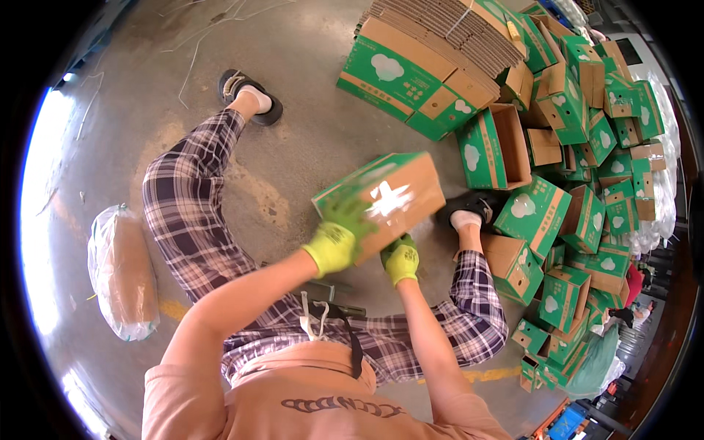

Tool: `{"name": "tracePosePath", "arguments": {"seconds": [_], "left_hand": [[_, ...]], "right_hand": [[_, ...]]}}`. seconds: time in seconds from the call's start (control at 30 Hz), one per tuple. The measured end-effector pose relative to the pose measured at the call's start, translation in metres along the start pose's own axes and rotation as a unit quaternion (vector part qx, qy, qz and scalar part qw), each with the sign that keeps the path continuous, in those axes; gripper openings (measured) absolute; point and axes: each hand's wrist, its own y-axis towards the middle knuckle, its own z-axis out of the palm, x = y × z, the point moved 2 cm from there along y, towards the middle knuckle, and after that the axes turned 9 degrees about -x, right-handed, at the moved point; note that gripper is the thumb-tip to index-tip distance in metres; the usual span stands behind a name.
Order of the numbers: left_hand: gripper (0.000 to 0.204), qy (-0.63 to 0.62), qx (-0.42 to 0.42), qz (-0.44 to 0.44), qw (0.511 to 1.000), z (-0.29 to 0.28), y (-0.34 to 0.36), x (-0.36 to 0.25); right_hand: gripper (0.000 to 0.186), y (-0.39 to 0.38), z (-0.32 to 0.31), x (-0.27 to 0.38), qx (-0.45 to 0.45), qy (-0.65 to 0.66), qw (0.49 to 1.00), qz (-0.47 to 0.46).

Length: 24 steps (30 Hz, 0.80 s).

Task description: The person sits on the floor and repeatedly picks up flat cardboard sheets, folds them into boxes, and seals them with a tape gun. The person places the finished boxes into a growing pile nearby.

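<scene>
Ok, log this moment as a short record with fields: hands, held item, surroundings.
left hand: gloved, gripping the left side of the green and brown carton
right hand: gloved, under the carton's lower edge
held item: carton tilted, lifted above the lap
posture: seated, legs in plaid trousers spread
stack: flat cartons lying ahead
pile: assembled green cartons heaped to the right
other: wrapped plastic bundle on the concrete floor, left

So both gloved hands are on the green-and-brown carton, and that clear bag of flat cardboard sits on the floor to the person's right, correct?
Not quite. The clear bag lies on the floor to the person's left, beside the left leg, as the head view shows. The rest holds: the left hand and right hand, both gloved, are on the green-and-brown carton.
</scene>
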Motion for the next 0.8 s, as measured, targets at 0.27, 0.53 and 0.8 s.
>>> {"name": "tracePosePath", "arguments": {"seconds": [0.27, 0.53, 0.8], "left_hand": [[0.047, -0.221, -0.010, 0.186, 0.957, -0.079, 0.027, -0.157], [0.069, -0.250, -0.017, -0.072, 0.965, -0.178, 0.132, -0.050], [0.065, -0.469, 0.094, -0.115, 0.871, -0.223, 0.102, -0.100]], "right_hand": [[0.034, -0.079, 0.020, -0.075, -0.084, 0.247, 0.928, 0.265], [0.035, -0.030, -0.024, -0.079, -0.035, 0.294, 0.905, 0.305], [0.035, -0.090, -0.089, -0.048, 0.014, 0.434, 0.839, 0.327]]}}
